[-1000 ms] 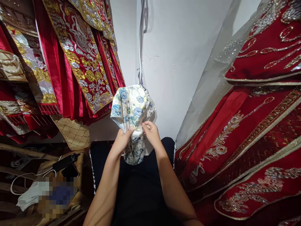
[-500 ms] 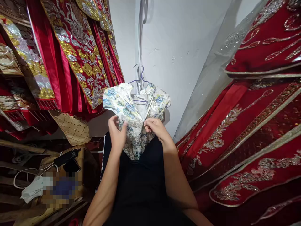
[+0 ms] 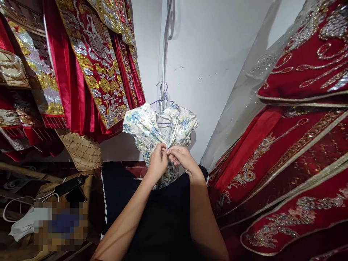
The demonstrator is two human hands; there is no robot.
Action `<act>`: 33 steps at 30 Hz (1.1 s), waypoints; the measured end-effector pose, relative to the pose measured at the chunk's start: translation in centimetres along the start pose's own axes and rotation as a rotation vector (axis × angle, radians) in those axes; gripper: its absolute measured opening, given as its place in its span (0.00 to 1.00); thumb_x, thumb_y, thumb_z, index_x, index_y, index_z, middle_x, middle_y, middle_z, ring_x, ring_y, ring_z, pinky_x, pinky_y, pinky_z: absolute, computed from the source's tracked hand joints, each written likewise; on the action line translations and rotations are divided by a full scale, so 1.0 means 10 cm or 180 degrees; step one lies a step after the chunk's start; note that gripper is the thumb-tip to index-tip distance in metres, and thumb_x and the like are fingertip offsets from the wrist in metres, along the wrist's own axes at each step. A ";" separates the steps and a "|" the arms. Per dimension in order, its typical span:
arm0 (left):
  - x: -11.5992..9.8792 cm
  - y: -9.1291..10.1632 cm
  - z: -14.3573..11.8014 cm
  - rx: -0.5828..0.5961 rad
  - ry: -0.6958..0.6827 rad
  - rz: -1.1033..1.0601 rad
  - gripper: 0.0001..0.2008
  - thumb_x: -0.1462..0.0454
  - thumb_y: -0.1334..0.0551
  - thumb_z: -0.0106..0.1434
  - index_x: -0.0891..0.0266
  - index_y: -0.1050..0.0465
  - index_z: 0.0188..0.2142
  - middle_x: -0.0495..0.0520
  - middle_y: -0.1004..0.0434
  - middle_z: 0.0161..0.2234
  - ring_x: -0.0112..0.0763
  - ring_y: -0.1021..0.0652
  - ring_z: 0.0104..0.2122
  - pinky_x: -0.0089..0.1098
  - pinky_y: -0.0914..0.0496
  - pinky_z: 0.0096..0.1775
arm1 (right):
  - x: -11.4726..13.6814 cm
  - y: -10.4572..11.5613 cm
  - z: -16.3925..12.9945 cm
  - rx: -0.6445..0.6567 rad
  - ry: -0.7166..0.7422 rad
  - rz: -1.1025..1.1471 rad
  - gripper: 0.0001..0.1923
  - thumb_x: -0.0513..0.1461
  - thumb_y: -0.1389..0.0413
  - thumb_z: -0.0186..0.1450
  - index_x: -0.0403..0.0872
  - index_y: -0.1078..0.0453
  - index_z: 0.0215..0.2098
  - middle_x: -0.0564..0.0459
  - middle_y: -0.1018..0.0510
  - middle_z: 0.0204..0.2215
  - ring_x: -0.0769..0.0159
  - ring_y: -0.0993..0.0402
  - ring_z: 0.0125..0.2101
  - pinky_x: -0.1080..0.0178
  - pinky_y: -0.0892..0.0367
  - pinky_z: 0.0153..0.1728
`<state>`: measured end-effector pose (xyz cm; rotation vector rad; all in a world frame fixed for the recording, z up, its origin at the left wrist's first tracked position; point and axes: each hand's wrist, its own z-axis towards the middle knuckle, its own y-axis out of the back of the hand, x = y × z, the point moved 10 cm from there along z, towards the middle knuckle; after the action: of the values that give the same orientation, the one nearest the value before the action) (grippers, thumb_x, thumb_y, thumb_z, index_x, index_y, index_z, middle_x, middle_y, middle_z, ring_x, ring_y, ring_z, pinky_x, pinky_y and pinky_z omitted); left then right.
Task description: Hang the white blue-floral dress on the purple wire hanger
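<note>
A white blouse [image 3: 146,123] with blue and yellow flowers and short sleeves hangs in front of me on a thin purple hanger [image 3: 166,95]. Its neckline stands apart in a V that narrows down to my fingers. My left hand [image 3: 158,159] pinches the front edge at the bottom of that V. Right against it, my right hand [image 3: 181,156] has thumb and forefinger closed on the opposite edge. Whatever fastening lies between the fingertips is too small and covered to make out. The lower part of the blouse is partly hidden behind my hands and forearms.
Red embroidered costumes [image 3: 95,69] hang on the left, and more beaded red garments [image 3: 272,145] on the right, partly under clear plastic. A wooden stand [image 3: 89,185] at lower left bears a black device [image 3: 69,184] with a white cable. A white wall [image 3: 206,54] is behind.
My left hand has moved right and closed, from loose at the blouse's left side to pinching its front edge beside my right hand. The view has shifted slightly.
</note>
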<state>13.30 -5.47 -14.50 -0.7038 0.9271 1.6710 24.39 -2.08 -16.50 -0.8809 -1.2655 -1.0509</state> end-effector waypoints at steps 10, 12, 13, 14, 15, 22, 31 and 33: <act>0.30 0.23 0.01 -0.0018 0.0059 0.0660 0.03 0.64 0.47 0.67 0.57 0.36 0.37 0.51 0.30 0.31 0.35 0.29 0.29 0.30 0.40 0.34 | 0.17 -0.04 0.63 -0.0264 0.0077 0.0659 0.12 0.44 0.36 0.54 0.42 0.26 0.25 0.58 0.33 0.14 0.77 0.44 0.12 0.71 0.55 0.10; 0.40 0.18 -0.01 0.0070 0.0124 0.0747 0.03 0.64 0.48 0.68 0.57 0.38 0.37 0.51 0.31 0.31 0.34 0.30 0.28 0.30 0.42 0.32 | 0.27 0.02 0.79 -0.0470 0.0178 0.0693 0.10 0.42 0.37 0.54 0.42 0.27 0.24 0.58 0.33 0.14 0.78 0.43 0.12 0.71 0.54 0.11; 0.44 0.14 -0.03 0.0125 0.0137 0.0783 0.03 0.64 0.48 0.68 0.57 0.38 0.36 0.51 0.32 0.30 0.34 0.31 0.27 0.30 0.42 0.32 | 0.32 0.06 0.86 -0.0599 0.0234 0.0718 0.09 0.41 0.38 0.55 0.42 0.28 0.23 0.58 0.33 0.14 0.79 0.44 0.12 0.72 0.53 0.11; 0.47 0.10 -0.04 0.0178 0.0138 0.0803 0.03 0.64 0.49 0.68 0.57 0.39 0.36 0.50 0.33 0.29 0.34 0.32 0.25 0.30 0.43 0.31 | 0.38 0.09 0.94 -0.0725 0.0290 0.0743 0.08 0.39 0.39 0.56 0.43 0.29 0.22 0.59 0.33 0.14 0.79 0.44 0.12 0.72 0.52 0.11; 0.49 0.07 -0.05 0.0213 0.0132 0.0808 0.04 0.64 0.49 0.68 0.57 0.39 0.36 0.50 0.35 0.28 0.33 0.34 0.25 0.30 0.44 0.31 | 0.44 0.13 1.01 -0.0835 0.0339 0.0763 0.08 0.38 0.40 0.56 0.43 0.30 0.21 0.59 0.33 0.13 0.79 0.44 0.12 0.73 0.52 0.11; 0.59 0.09 -0.12 0.0308 0.0041 0.0736 0.05 0.64 0.50 0.69 0.57 0.39 0.35 0.49 0.38 0.27 0.32 0.36 0.24 0.30 0.45 0.30 | 1.00 0.27 1.33 -0.1109 0.0646 0.0742 0.08 0.35 0.44 0.58 0.43 0.33 0.22 0.59 0.33 0.13 0.80 0.44 0.12 0.74 0.52 0.11; 0.02 0.34 0.09 0.0247 -0.0311 0.0591 0.09 0.58 0.46 0.70 0.58 0.31 0.40 0.54 0.26 0.36 0.36 0.27 0.36 0.31 0.37 0.36 | 1.23 0.16 1.03 -0.0814 0.0937 0.0305 0.06 0.35 0.45 0.60 0.44 0.31 0.25 0.60 0.32 0.12 0.78 0.42 0.12 0.74 0.48 0.13; -0.38 0.46 0.37 0.0106 -0.0727 0.0673 0.11 0.59 0.45 0.70 0.59 0.30 0.47 0.56 0.25 0.40 0.36 0.26 0.39 0.31 0.36 0.40 | 1.26 0.17 0.98 -0.0837 0.0989 0.0237 0.06 0.35 0.46 0.60 0.43 0.31 0.25 0.60 0.33 0.12 0.77 0.43 0.12 0.73 0.48 0.13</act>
<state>9.95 -4.87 -8.39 -0.3919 0.8864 1.8726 22.99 6.14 -2.72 -0.9127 -0.8422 -1.2585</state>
